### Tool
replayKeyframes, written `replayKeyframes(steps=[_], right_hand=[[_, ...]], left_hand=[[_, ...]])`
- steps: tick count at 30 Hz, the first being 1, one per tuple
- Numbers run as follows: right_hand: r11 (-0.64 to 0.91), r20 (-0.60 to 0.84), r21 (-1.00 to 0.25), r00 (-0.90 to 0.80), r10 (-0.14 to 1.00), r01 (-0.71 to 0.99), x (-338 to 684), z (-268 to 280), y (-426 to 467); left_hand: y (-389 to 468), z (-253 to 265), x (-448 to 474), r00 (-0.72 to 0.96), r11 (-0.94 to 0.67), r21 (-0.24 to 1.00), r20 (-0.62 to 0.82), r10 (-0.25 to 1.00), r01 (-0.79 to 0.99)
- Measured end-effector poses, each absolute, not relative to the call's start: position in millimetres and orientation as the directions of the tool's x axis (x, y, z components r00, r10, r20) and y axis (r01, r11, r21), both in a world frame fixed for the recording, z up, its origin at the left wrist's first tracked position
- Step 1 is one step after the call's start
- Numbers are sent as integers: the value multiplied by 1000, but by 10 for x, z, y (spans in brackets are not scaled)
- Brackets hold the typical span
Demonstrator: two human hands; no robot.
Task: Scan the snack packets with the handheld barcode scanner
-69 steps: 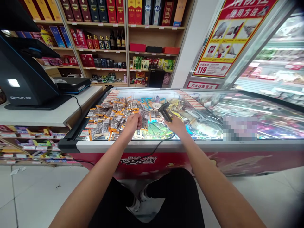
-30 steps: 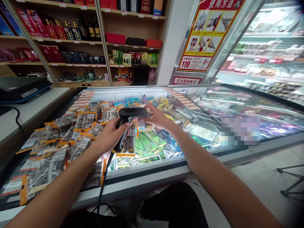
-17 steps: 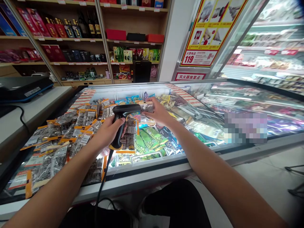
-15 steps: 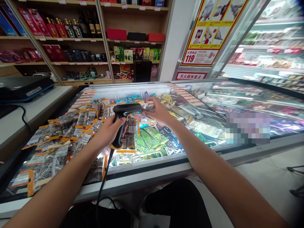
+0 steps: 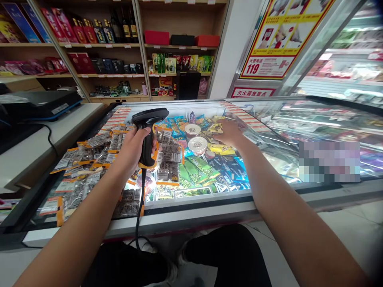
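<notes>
My left hand [image 5: 134, 149] is wrapped around the grip of a black handheld barcode scanner [image 5: 148, 135], its head pointing right and its cable hanging down. Clear packets [image 5: 169, 163] of small brown pieces with orange edges lie beside and below the scanner on the freezer's glass top. More of these packets [image 5: 98, 153] are heaped at the left. My right hand [image 5: 230, 133] is low over the glass at the right, its thumb and fingers curled toward each other. What lies between those fingers is hard to make out against the yellow packs [image 5: 221, 149] beneath the glass.
Under the glass of the chest freezer [image 5: 209, 205] are green packs [image 5: 197, 169], blue packs [image 5: 227, 171] and round white-lidded tubs [image 5: 197, 145]. A black flat device [image 5: 38, 105] sits on the left counter. Shelves [image 5: 101, 46] of boxes and bottles stand behind.
My right hand has moved right, away from the scanner, and the packet it held by the scanner head no longer shows there. The scanner has tilted upward. The view has shifted.
</notes>
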State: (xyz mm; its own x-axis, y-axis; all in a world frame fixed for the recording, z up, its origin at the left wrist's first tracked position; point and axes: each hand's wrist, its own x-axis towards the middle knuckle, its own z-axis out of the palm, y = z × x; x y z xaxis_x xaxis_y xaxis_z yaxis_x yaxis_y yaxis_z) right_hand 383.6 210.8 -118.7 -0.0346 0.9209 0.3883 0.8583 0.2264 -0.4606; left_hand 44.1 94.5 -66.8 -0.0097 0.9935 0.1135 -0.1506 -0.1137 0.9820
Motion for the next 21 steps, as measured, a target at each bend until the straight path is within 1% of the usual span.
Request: replayKeyframes(steps=[1,2,3,4,5,6,7,9,11,13,15,16,18,20,21], right_hand=[[197,386,-431,-17,922,881,3751,-1152,2056],[228,402,-423,-44,914,877,3626,-1115,1984],[329,437,-463,-111,892,823,3468,-1080,1897],[437,452,-536,-192,871,722,3290,-1054,1802],[511,434,-615,-284,855,600,3105,-1040,1705],[551,394,-670,-390,832,498,2925,-1039,1612],[567,351,-692,-478,805,447,2764,-1048,1529],[590,311,-680,-557,770,436,2532,-1084,1408],[590,260,-654,-592,763,473,2438,-1116,1357],[554,213,-664,-583,784,503,2465,-1123,1369],[479,196,-724,-517,833,497,2565,-1111,1426],[435,205,-760,-457,866,483,2627,-1103,1463],[356,251,-822,-279,927,444,2748,-1087,1542],[315,292,-857,-119,949,407,2845,-1076,1612],[306,302,-865,-76,950,398,2879,-1069,1637]], left_hand=[[948,-669,443,-12,-113,981,113,994,-156],[951,-673,448,-13,-116,980,116,993,-162],[954,-681,453,-9,-121,979,121,993,-166],[956,-691,457,-2,-127,978,128,992,-163],[958,-703,459,11,-132,979,135,991,-155],[960,-716,460,25,-138,980,143,989,-143],[962,-728,459,40,-143,981,149,988,-131],[966,-748,452,57,-147,983,154,986,-112],[969,-758,444,50,-147,983,153,987,-106],[971,-761,440,35,-136,986,140,990,-96],[971,-763,441,28,-126,988,129,991,-85],[970,-767,443,31,-125,989,128,991,-81],[967,-779,448,46,-123,990,126,991,-75],[964,-802,450,63,-117,991,121,991,-60],[963,-815,448,76,-115,992,118,990,-46]])
